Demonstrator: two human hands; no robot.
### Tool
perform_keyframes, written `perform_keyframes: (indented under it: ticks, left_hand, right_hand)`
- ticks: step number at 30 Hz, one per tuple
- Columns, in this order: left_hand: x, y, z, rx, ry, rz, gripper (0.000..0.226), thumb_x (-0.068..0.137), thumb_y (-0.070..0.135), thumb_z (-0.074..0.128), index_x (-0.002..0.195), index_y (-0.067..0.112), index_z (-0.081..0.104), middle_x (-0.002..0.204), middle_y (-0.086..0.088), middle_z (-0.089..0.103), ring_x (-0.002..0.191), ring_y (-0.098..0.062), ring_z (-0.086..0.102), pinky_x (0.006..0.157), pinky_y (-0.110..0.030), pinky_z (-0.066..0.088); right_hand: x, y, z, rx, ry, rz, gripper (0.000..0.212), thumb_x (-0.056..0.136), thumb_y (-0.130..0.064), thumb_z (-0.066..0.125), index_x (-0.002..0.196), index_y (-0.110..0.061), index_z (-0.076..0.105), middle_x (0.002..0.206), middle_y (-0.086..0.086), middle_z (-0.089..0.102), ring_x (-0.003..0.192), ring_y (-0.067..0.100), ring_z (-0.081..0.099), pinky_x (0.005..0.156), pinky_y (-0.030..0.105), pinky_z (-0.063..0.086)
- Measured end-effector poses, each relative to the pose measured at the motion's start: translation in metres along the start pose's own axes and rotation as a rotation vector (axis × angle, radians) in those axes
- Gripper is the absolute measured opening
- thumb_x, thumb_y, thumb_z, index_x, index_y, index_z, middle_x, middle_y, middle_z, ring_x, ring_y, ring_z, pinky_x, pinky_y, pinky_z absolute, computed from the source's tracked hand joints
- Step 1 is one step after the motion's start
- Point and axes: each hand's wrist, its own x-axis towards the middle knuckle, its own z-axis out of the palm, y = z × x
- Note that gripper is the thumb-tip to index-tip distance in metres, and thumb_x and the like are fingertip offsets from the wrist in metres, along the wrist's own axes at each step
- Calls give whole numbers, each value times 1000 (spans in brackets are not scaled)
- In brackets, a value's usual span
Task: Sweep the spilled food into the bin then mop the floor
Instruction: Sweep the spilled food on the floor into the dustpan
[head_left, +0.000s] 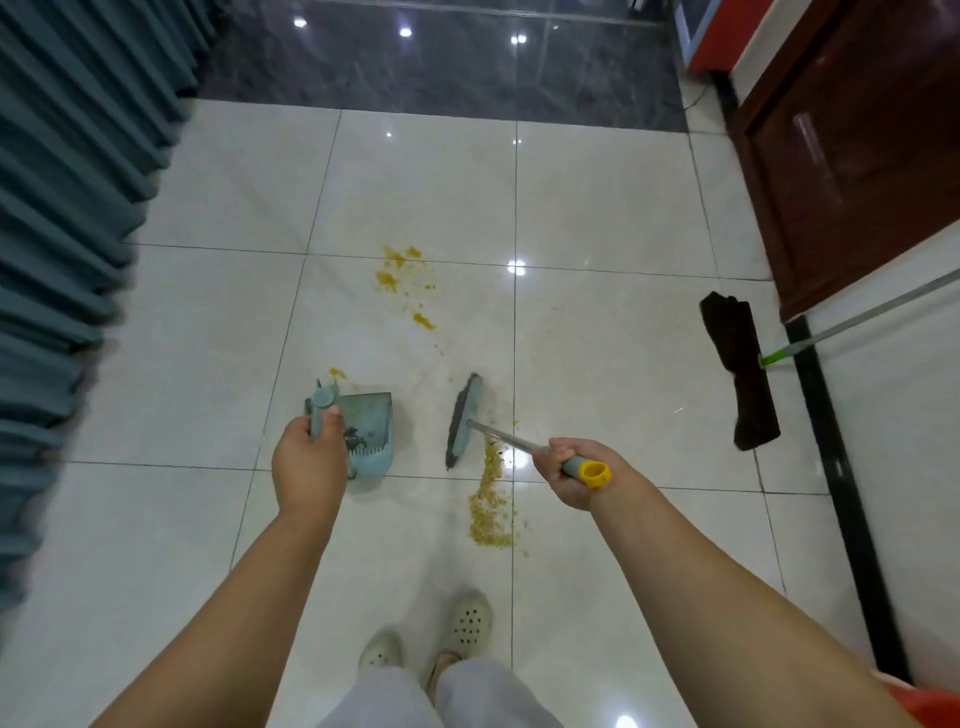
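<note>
My left hand (310, 460) grips the upright handle of a pale blue dustpan (366, 431) that stands on the white tiled floor. My right hand (569, 470) grips the grey and yellow end of a broom handle. The dark broom head (464, 418) rests on the floor just right of the dustpan. A line of spilled yellowish grains (488, 506) lies beside and below the broom head. Orange-yellow food smears (402, 283) are scattered farther ahead. A mop with a dark brown cloth head (740, 371) and a metal pole lies on the floor at the right.
Grey-blue curtains (67, 234) hang along the left. A dark wooden door (852, 156) and a white wall with black skirting (836, 467) close off the right. My feet in pale clogs (467, 621) stand below the spill. Darker grey tiles (441, 67) begin farther ahead.
</note>
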Motion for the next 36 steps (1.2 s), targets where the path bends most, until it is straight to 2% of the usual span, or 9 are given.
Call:
perform_keyframes:
  ticks: [3,9,15,20,23,25,30,36]
  left_hand:
    - [-1,7,7,14,-15,16,38,95,41,47,87,5,54,79,-12,59,72,-27,55,61,-31,43]
    - [-4,22,24,59,-55,99,39,97,39,46,91,2,57,82,-13,60,74,-25,55,50,-25,34]
    - [15,35,34,59,-133,134,40,96,40,45,94,2,57,83,-11,59,73,-25,55,54,-28,37]
    - [56,57,34,25,-201,117,41,95,43,46,88,5,57,81,-12,61,74,-29,58,64,-33,43]
    - [88,74,31,-17,-249,93,37,94,44,47,77,12,53,77,-11,60,72,-29,56,68,-40,48]
    - [111,85,29,-28,-271,79,35,94,44,48,73,16,50,76,-9,59,70,-27,55,67,-40,48]
    - [170,108,29,-17,-307,65,37,92,47,47,79,14,54,75,-8,57,68,-25,53,64,-39,46]
    - [216,127,39,21,-358,122,34,93,44,47,81,13,52,77,-7,57,67,-23,52,60,-34,43]
  right_hand:
    - [-6,1,-14,68,19,-15,12,97,-6,49,106,1,46,84,22,51,21,15,37,26,14,37]
    - [-14,11,-30,149,31,-41,21,98,-8,47,118,-3,43,81,20,50,22,14,39,26,14,37]
    - [-27,16,-25,101,84,-101,15,93,2,43,108,1,46,75,17,48,23,13,39,25,14,36]
    - [-35,13,20,30,87,-155,10,91,8,41,97,3,48,75,17,47,23,12,37,26,13,37]
    - [-32,11,60,15,56,-144,7,93,5,42,97,5,47,75,17,47,24,10,37,27,13,38]
    - [-25,8,90,4,28,-134,7,94,4,40,96,5,47,75,15,44,24,10,37,28,12,38]
    - [5,-8,155,-50,59,-127,4,96,1,45,94,3,48,80,20,48,24,10,38,26,14,38]
    - [31,-26,182,74,62,-124,11,98,-4,42,93,5,46,79,19,47,22,11,37,25,13,36]
